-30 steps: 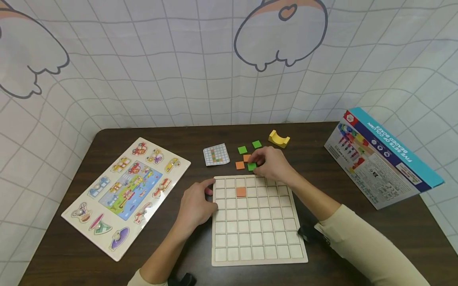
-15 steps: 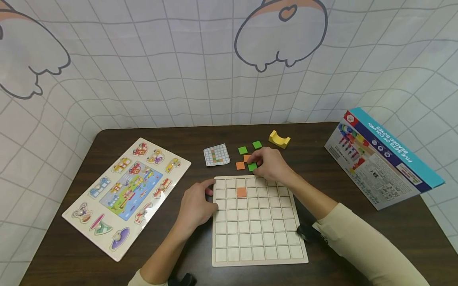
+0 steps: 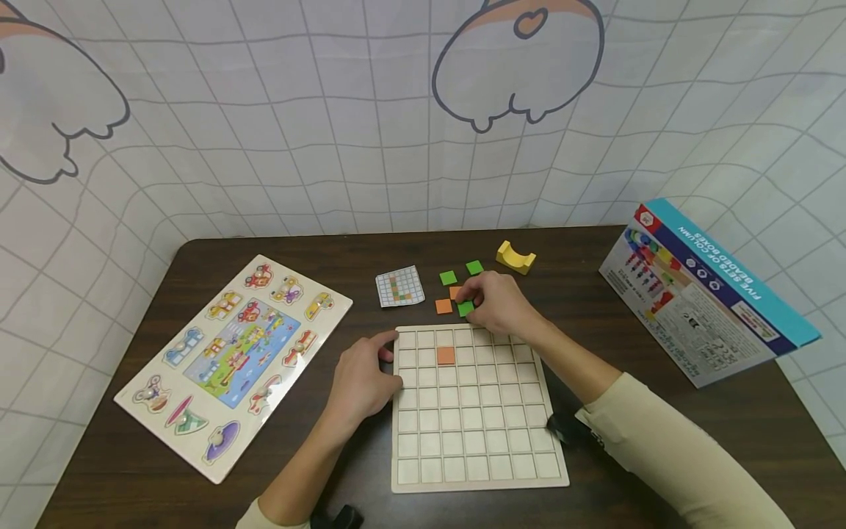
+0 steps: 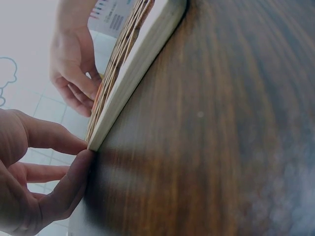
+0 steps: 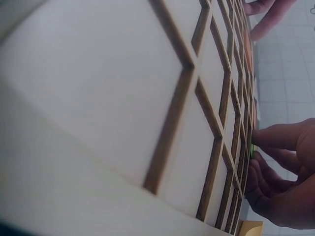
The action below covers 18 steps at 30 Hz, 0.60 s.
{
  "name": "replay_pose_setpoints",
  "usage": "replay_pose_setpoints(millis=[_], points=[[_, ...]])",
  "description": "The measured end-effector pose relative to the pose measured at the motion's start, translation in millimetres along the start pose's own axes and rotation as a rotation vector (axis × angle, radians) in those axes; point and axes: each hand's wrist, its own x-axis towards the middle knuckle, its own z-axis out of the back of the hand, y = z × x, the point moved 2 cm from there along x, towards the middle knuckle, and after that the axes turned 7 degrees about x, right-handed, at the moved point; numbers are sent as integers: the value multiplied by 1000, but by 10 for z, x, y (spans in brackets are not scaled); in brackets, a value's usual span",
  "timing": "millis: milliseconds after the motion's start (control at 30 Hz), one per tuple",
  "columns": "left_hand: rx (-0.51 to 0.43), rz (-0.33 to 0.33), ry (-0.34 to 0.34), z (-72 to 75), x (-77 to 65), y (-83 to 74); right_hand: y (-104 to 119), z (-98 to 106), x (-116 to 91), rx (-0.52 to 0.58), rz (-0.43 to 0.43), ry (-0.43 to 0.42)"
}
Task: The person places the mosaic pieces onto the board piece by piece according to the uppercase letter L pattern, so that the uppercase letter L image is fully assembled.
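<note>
My right hand [image 3: 504, 303] pinches a green square tile [image 3: 465, 308] between thumb and forefinger, just beyond the far edge of the wooden grid board [image 3: 479, 488]. In the right wrist view, a sliver of green shows between the fingertips of the right hand [image 5: 283, 169]. An orange tile [image 3: 446, 355] sits in a cell of the board's second row. Along the board's left edge, the left hand [image 3: 362, 378] rests with forefinger and thumb against the wood. The left wrist view has the fingertips of this left hand [image 4: 39, 172] touching the side of the board [image 4: 133, 73].
Orange tiles [image 3: 443, 306] and green tiles [image 3: 448, 278] lie behind the board, beside a small pattern card [image 3: 399, 286]. A yellow curved block [image 3: 515, 258] is further back. A picture puzzle board [image 3: 231, 367] lies left; a printed box [image 3: 707, 294] stands right.
The right forearm and sleeve have shifted slightly left. The right hand keeps its pinch on the green tile, and the left hand stays at the board's edge.
</note>
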Motion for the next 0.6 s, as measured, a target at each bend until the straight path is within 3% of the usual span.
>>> replay_pose_setpoints(millis=[600], points=[[2, 7, 7, -3, 2, 0, 60, -6, -1, -30, 12, 1]])
